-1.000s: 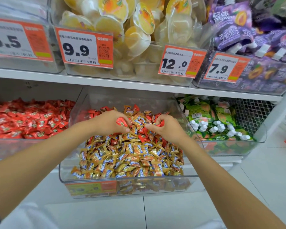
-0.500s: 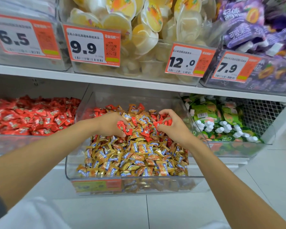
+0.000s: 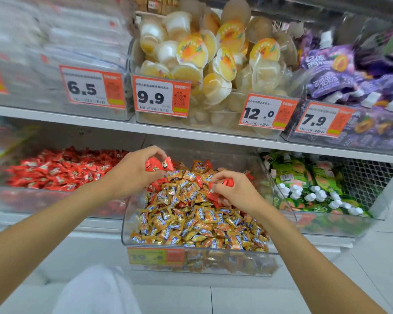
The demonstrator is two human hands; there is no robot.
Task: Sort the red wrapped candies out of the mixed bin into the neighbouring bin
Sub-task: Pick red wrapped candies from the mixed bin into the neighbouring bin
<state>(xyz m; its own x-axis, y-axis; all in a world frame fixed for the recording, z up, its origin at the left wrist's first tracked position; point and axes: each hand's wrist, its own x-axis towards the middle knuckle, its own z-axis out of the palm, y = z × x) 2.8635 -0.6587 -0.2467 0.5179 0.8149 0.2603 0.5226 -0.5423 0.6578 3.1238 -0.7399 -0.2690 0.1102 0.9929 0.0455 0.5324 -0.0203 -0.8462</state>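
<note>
1. Left hand (image 3: 132,171): its fingers are curling round a cluster of red wrapped candies (image 3: 159,164), holding them above the back-left corner of the mixed bin (image 3: 213,261).
2. Right hand (image 3: 238,191): its fingers are pinching more red pieces (image 3: 220,196) on the gold-wrapped pile (image 3: 191,223).
3. Step, as judged: gathering is giving way to transfer.
4. Next move: it is likely calling for carrying each handful leftward over the wall into the neighbouring bin (image 3: 43,200) and loosening the grip there.

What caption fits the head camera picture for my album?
Left hand and right hand hold red candies over the mixed bin, beside the red bin.
</note>
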